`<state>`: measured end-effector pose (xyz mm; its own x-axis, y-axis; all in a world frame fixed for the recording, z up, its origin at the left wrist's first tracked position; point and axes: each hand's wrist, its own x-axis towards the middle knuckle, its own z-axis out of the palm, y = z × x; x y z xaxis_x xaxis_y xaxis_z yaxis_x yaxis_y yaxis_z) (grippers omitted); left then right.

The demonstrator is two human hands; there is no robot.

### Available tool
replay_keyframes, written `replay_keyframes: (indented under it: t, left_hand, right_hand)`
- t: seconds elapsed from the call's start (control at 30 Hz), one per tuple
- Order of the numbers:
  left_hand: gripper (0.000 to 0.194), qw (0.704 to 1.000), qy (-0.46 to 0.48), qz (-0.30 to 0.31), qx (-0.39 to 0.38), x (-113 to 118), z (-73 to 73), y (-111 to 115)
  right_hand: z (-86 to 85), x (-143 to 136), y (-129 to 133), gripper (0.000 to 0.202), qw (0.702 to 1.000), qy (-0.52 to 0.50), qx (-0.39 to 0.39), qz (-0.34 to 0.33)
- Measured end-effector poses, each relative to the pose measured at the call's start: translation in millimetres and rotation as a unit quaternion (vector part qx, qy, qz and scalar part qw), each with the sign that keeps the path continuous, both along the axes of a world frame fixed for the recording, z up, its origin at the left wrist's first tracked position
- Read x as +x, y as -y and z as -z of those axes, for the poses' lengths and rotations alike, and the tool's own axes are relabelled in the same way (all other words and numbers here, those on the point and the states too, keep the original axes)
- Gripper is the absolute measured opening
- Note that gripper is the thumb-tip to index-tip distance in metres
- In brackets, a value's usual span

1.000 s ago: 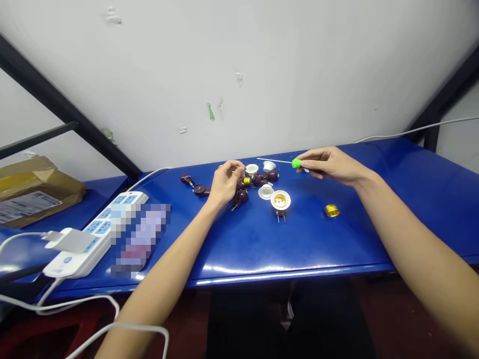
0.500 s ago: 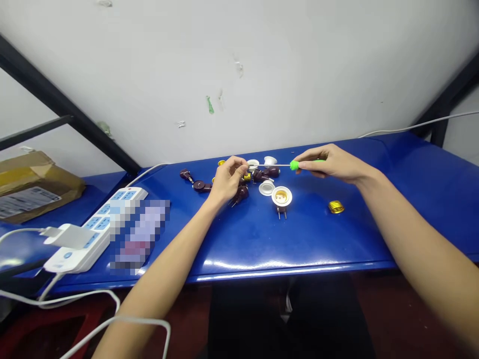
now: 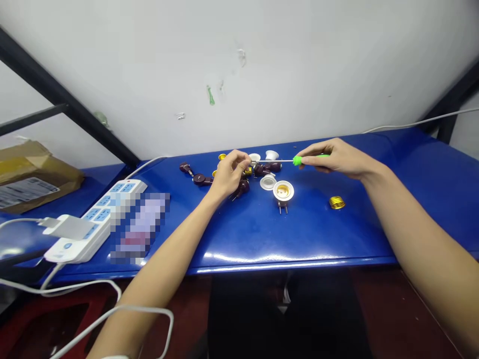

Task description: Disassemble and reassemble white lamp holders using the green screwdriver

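My right hand (image 3: 331, 158) is closed round the green handle of a screwdriver (image 3: 277, 161), which lies level and points left. At the tip of its shaft, the fingers of my left hand (image 3: 232, 172) are pinched together; whether they hold a small part there is too small to tell. Below the shaft a lamp socket (image 3: 283, 191) with a white rim, brass inside and two plug pins stands on the blue table. A white ring (image 3: 268, 182) lies beside it. To the right is a gold threaded shell (image 3: 337, 202). Dark brown socket parts (image 3: 202, 179) lie around my left hand.
A white power strip (image 3: 98, 219) with a plugged-in charger (image 3: 72, 227) lies on the left of the table (image 3: 239, 239), beside a blurred flat object (image 3: 144, 227). A cardboard box (image 3: 37, 174) is at the far left. White cables hang near my left forearm.
The view has shifted slightly, so the table items appear a little higher. Both hands keep nearly the same pose at the screwdriver.
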<state>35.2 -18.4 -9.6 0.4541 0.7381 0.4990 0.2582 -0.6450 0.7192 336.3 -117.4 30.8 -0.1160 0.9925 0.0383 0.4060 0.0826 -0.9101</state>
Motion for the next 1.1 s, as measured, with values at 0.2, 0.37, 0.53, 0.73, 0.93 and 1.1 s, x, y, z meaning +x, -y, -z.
replay_keyframes:
  t: [0.2,0.37,0.53,0.73,0.93,1.1]
  left_hand:
    - [0.008,0.992,-0.085,-0.014,0.091,1,1.5,-1]
    - [0.009,0.988,-0.119,-0.019,0.095,1,3.9,-2]
    - [0.009,0.984,-0.138,-0.045,0.104,2,1.8,-1]
    - [0.010,0.979,-0.152,-0.050,0.125,1,3.7,-3]
    - [0.010,0.979,-0.146,-0.042,0.136,1,8.6,-6]
    - [0.010,0.982,-0.128,-0.047,0.131,1,8.2,-5]
  right_hand:
    - [-2.6,-1,2,0.047,0.999,0.039,0.010,0.013]
    - [-1.2,-4,2,0.046,0.998,0.055,0.017,0.025]
    - [0.4,-7,2,0.046,0.997,0.062,0.034,0.028]
    - [2.7,-10,0,0.043,0.998,0.051,0.033,0.028]
    - [6.5,-10,-2,0.037,0.998,0.043,0.033,0.025]
    - [8.2,-10,-3,0.038,0.999,0.016,0.024,0.016]
